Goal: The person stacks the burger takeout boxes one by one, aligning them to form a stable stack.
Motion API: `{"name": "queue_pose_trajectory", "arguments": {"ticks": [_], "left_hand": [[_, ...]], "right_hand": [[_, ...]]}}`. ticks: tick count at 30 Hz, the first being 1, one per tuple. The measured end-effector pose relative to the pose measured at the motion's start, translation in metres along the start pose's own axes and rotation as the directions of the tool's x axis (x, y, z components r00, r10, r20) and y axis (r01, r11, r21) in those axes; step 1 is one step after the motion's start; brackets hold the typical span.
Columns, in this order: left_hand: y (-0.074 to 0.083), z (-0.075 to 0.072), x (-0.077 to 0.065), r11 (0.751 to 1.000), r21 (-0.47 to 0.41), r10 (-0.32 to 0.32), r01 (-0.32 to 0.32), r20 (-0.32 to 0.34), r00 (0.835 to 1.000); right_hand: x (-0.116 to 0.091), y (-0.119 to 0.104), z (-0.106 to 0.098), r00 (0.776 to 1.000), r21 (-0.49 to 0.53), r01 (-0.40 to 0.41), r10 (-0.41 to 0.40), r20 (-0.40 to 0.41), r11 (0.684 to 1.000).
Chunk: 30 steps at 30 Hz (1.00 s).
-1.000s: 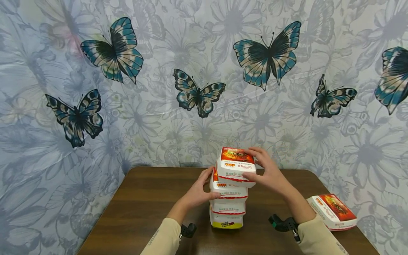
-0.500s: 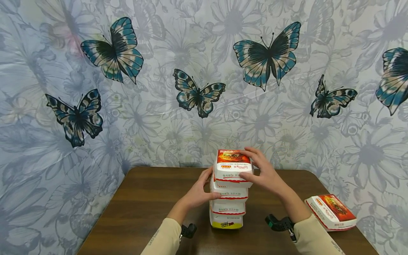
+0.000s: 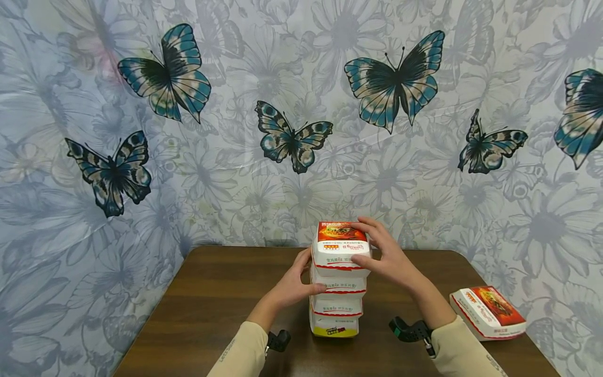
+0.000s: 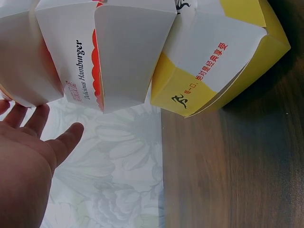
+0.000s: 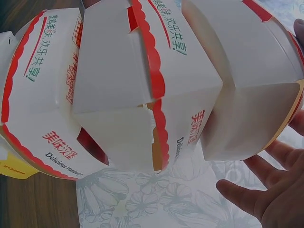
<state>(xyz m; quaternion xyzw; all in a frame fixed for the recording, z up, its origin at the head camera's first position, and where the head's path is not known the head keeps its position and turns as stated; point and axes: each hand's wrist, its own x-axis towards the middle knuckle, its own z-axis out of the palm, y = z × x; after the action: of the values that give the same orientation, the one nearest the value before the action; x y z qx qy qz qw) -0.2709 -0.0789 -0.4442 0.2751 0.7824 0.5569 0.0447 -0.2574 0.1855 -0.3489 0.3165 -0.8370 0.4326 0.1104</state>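
Observation:
Several burger boxes stand in one stack on the table. The top box [image 3: 340, 250] is white with a red burger picture on its lid. My right hand [image 3: 387, 256] holds it from the right, thumb on the front and fingers over the far side. Below it are two more white boxes with red scalloped trim, and the lowest box [image 3: 335, 328] is white and yellow. My left hand [image 3: 293, 283] touches the left side of the stack, its thumb across the front of the box under the top one. In the left wrist view its fingers [image 4: 40, 116] rest against a box wall.
Another burger box [image 3: 490, 313], red and white, lies at the table's right edge beyond my right forearm. The dark wooden table [image 3: 212, 293] ends at the back near a wall covering [image 3: 301, 199] printed with flowers and butterflies.
My right hand has moved the top box left and slightly down, so it now sits more squarely over the stack. The left hand has hardly moved.

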Motion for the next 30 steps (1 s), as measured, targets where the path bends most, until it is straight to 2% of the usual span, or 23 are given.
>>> {"name": "queue_pose_trajectory", "arguments": {"ticks": [21, 30], "left_hand": [[-0.0001, 0.0024, -0.0038, 0.999, -0.032, 0.002, -0.003, -0.018, 1.000], [0.0058, -0.0026, -0.0062, 1.000, -0.023, 0.018, -0.019, -0.035, 0.999]], "right_hand": [[-0.0006, -0.0005, 0.0023, 1.000, 0.001, 0.011, -0.011, -0.009, 1.000], [-0.0028, -0.0006, 0.0006, 1.000, 0.005, 0.002, -0.002, -0.004, 1.000]]}}
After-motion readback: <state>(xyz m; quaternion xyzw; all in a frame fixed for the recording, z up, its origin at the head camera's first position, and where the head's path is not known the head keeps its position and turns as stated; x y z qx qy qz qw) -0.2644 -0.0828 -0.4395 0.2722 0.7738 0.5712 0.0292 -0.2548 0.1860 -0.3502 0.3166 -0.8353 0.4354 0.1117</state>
